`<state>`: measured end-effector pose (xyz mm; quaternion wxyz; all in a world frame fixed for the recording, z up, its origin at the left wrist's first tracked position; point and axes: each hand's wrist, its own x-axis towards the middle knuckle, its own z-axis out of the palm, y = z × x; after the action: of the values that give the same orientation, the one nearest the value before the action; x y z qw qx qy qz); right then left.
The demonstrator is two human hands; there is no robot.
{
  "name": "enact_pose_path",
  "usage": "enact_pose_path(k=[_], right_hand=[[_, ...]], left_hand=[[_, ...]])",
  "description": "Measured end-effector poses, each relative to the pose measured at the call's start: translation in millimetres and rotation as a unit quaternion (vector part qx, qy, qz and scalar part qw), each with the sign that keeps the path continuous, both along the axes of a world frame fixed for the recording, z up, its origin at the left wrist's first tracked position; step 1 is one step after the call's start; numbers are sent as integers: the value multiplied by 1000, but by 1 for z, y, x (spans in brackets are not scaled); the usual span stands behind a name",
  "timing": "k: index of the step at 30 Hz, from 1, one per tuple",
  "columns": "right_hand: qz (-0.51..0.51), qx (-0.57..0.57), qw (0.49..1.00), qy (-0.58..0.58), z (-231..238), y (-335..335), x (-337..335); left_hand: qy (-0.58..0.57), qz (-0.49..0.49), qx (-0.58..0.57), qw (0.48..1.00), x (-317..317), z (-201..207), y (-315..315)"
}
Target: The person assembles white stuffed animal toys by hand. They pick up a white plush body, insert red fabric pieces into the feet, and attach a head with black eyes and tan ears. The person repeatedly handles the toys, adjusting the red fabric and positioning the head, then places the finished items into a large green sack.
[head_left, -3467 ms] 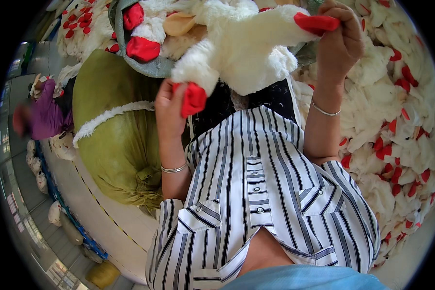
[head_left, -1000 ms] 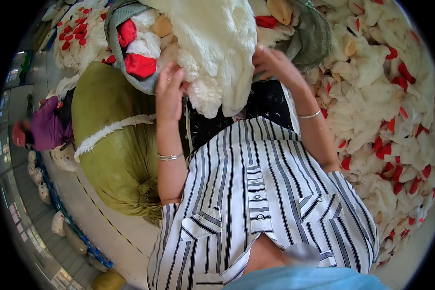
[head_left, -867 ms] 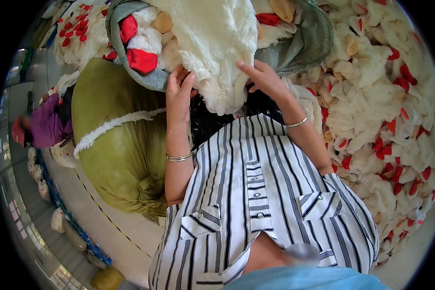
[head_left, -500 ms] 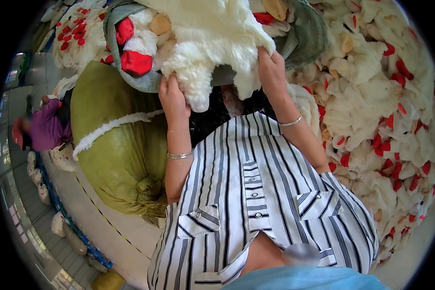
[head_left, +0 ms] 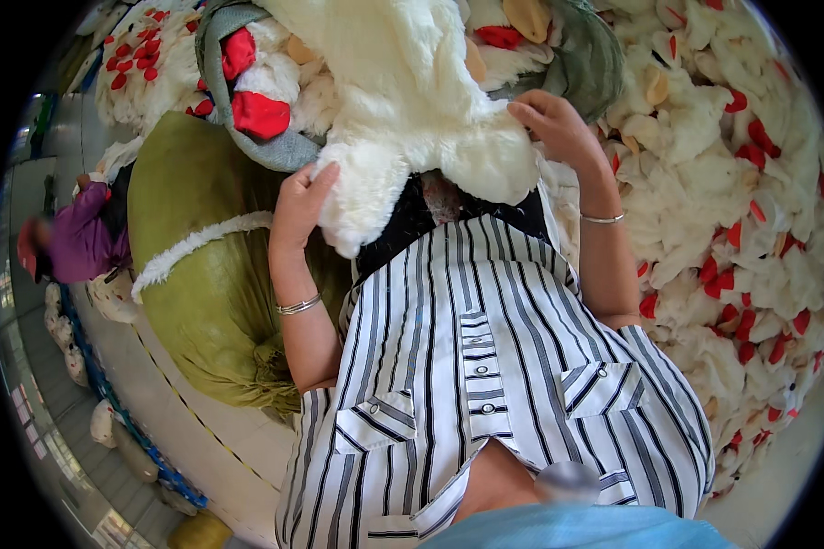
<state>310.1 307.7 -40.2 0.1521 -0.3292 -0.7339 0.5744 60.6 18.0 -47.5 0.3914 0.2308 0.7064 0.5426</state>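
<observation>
Left hand (head_left: 300,207) and right hand (head_left: 559,134), fingers pinched narrow, hold white plush cloth (head_left: 407,110) spread at open grey sack (head_left: 284,154).

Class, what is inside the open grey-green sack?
Red pieces, fluffy white pieces and tan pieces show around the edges. The white plush skin covers the middle; whatever lies beneath is hidden.

A creamy-white plush-toy skin (head_left: 403,101), seemingly unstuffed, lies limp across a grey-green sack (head_left: 268,148), two blunt lobes spread apart.
</observation>
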Motion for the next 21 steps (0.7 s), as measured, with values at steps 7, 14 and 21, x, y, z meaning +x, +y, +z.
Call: enact_pose_path(k=[7,14,21], right_hand=[[18,-5,1000,-9,22,-34,-69],[437,60,897,-13,35,-130,-37],[419,297,858,27,62,-34,-2]], left_hand=[[-8,78,107,991,19,-8,55],[-166,97,148,970,25,16,49],[-96,49,124,986,10,-26,50]])
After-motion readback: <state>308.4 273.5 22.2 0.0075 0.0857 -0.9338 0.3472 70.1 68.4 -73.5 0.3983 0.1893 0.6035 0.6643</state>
